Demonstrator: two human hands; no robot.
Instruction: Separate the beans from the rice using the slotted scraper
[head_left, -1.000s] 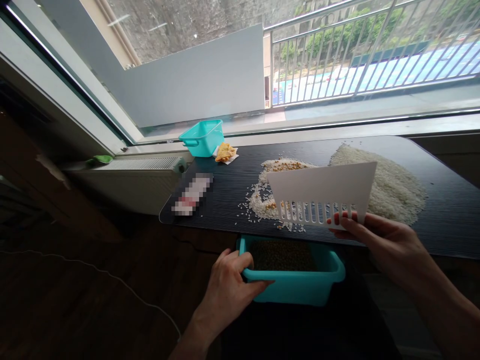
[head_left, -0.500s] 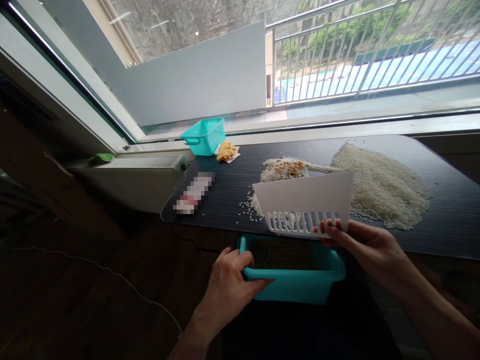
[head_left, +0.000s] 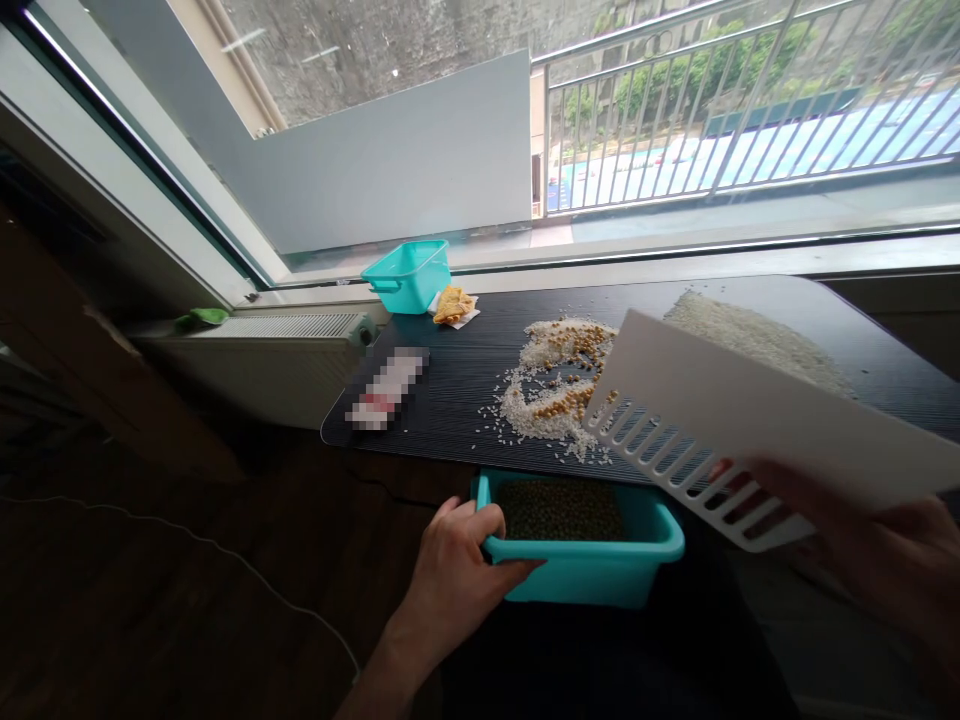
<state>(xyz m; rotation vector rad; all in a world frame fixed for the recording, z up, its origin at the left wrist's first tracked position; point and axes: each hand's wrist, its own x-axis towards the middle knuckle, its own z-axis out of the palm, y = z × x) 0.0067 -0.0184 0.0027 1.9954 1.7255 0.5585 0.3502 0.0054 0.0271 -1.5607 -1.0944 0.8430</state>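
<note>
My left hand (head_left: 465, 555) grips the near left rim of a teal plastic bin (head_left: 585, 575), which sits just below the table's front edge. Small dark greenish-brown grains (head_left: 562, 508) cover its bottom. In my right hand (head_left: 862, 540) is a white slotted scoop (head_left: 750, 410), tilted, its row of slots facing down and left. The thumb and fingers close around its lower right part and look dark and a little blurred. Left of the scoop, white rice mixed with yellow soybeans (head_left: 562, 400) lies in a curved patch. A larger rice pile (head_left: 750, 335) is partly hidden behind the scoop.
On the dark table (head_left: 450, 400), a blurred-out flat object (head_left: 386, 390) lies at the left. A second teal bin (head_left: 409, 275) and a crumpled yellow item (head_left: 454, 305) stand near the window. A radiator (head_left: 285, 340) is at the left; a white cable (head_left: 247, 560) crosses the floor.
My right hand has moved right with the scoop, which has come closer and tilted, uncovering the rice and soybean patch. My left hand stays on the bin.
</note>
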